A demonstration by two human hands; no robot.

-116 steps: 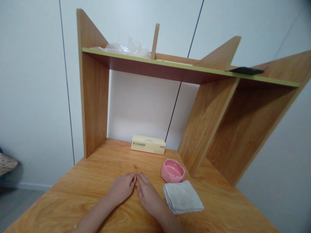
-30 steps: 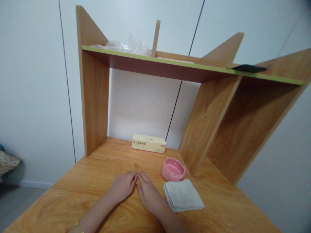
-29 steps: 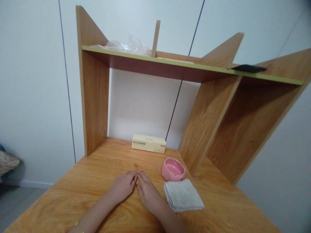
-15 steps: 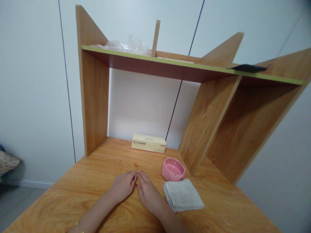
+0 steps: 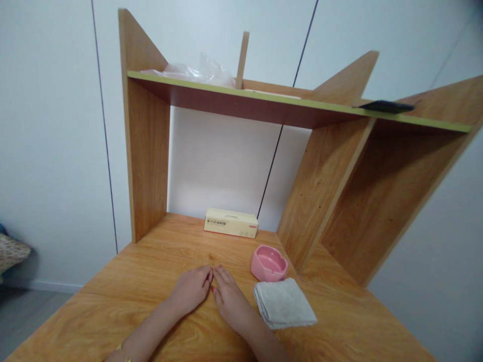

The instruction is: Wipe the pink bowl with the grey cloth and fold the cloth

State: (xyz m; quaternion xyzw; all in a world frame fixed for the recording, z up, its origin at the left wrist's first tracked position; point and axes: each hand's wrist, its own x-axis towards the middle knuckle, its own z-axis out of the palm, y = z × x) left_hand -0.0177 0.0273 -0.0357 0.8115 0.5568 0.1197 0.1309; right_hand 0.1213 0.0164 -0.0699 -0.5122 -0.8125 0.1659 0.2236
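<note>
My left hand (image 5: 192, 288) rests on the wooden desk (image 5: 181, 337), its fingers loosely bent and holding nothing that shows. Beside it, my right hand (image 5: 231, 299) lies palm down with its fingers stretched forward, also without an object. The fingertips of both hands meet or nearly meet. Right of my right hand is a folded grey cloth (image 5: 286, 303). Just behind the cloth stands a pink ashtray (image 5: 269, 264) with angular sides. Farther back, a long pale yellow box (image 5: 231, 223) with dark printed characters lies near the wall.
A wooden shelf unit rises from the desk, with a left side panel (image 5: 148, 161) and an upright divider (image 5: 324, 191). On its upper board (image 5: 264, 98) lie a clear plastic bag (image 5: 199, 70) and a flat black object (image 5: 387, 106). Patterned fabric (image 5: 13, 252) shows at far left.
</note>
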